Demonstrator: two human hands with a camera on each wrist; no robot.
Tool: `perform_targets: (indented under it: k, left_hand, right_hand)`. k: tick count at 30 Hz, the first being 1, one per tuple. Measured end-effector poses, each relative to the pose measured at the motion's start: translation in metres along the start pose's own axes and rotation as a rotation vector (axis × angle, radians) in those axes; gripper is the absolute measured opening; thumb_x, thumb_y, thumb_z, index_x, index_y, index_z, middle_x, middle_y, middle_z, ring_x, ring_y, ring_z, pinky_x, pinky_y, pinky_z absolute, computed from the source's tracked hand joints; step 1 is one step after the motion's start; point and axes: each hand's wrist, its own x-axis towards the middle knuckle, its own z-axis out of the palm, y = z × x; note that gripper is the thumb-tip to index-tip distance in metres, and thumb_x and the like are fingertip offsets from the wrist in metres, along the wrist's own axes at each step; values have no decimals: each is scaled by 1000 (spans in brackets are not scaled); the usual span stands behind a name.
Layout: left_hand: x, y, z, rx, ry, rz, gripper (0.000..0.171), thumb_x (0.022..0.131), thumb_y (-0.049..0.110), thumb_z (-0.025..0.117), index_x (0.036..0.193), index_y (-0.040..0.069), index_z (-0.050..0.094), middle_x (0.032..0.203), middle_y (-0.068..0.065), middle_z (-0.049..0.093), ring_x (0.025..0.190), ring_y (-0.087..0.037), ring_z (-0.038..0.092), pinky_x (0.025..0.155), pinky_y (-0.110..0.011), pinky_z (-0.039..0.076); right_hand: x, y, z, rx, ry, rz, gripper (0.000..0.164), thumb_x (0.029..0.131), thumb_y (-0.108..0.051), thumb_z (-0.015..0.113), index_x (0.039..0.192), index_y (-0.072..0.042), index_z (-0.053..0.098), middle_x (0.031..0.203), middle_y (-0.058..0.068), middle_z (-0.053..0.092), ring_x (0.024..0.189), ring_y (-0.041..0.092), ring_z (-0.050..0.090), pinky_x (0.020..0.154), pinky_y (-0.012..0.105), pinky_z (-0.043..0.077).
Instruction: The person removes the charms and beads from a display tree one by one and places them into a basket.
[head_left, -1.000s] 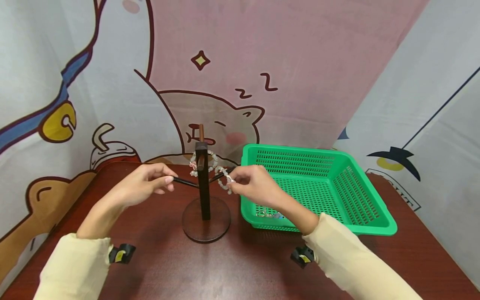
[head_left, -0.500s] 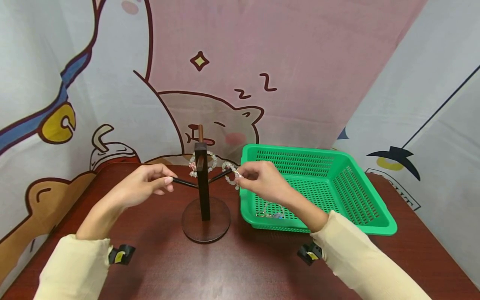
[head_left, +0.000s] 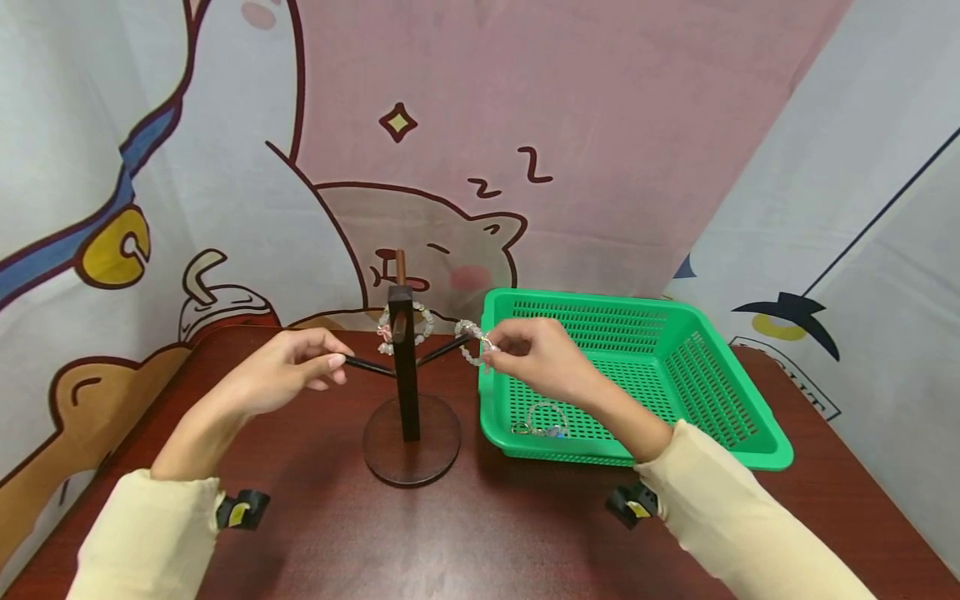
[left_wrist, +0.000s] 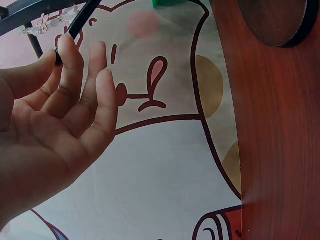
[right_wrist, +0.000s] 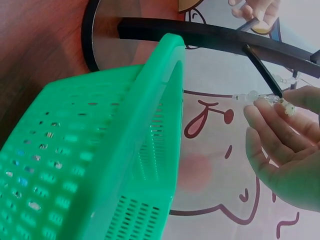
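Note:
A dark wooden jewellery stand point(head_left: 407, 383) with a round base stands upright on the table. My left hand point(head_left: 288, 371) pinches the tip of its left peg point(head_left: 367, 365) between thumb and forefinger. Right of the post, my right hand point(head_left: 551, 358) pinches a clear beaded bracelet point(right_wrist: 252, 96) at the tip of the right peg point(right_wrist: 262, 70). In the head view the bracelet's loop overlaps that tip. Another pale beaded bracelet point(head_left: 428, 323) with a pink piece hangs higher up, partly hidden behind the post.
A green plastic basket point(head_left: 750, 458) stands right of the stand, its near left corner close to my right hand. Inside lie a clear bracelet point(head_left: 551, 431) and other small shiny pieces. A printed cloth point(head_left: 600, 167) hangs behind the reddish-brown table point(head_left: 322, 533).
My right hand has moved right with the beaded bracelet, from partway along the right peg to its tip. The left hand stays on the left peg.

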Motion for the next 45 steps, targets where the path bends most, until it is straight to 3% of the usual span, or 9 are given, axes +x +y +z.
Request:
perform_targets:
  k: [5, 21, 30, 45]
  left_hand:
    - [0, 0, 0, 6, 1, 3, 18, 94, 4, 48, 105, -8, 56, 80, -8, 61, 82, -18, 62, 72, -30, 51]
    - [0, 1, 1, 14, -5, -4, 19, 95, 5, 47, 106, -8, 55, 82, -9, 61, 83, -18, 61, 72, -28, 51]
    - [1, 0, 1, 12, -8, 12, 18, 95, 5, 47, 105, -8, 55, 81, -7, 61, 82, -17, 61, 71, -27, 50]
    - [0, -1, 1, 6, -8, 0, 19, 95, 5, 47, 107, -8, 55, 80, -7, 61, 83, -17, 62, 73, -32, 51]
  right_hand:
    - [-3, 1, -7, 7, -3, 0, 5, 84, -7, 63, 83, -5, 67, 71, -1, 64, 67, 12, 61, 65, 30, 49]
    - [-24, 12, -28, -75, -11, 4, 5, 85, -9, 63, 85, -6, 67, 78, -2, 64, 72, 12, 60, 68, 30, 48]
    - [-42, 24, -38, -110, -92, 54, 6, 86, -9, 63, 89, -6, 67, 79, -3, 65, 72, 10, 61, 67, 28, 48]
    - [-67, 52, -36, -102, -169, 44, 5, 85, -8, 64, 88, -8, 67, 77, -5, 64, 68, 11, 59, 58, 25, 45]
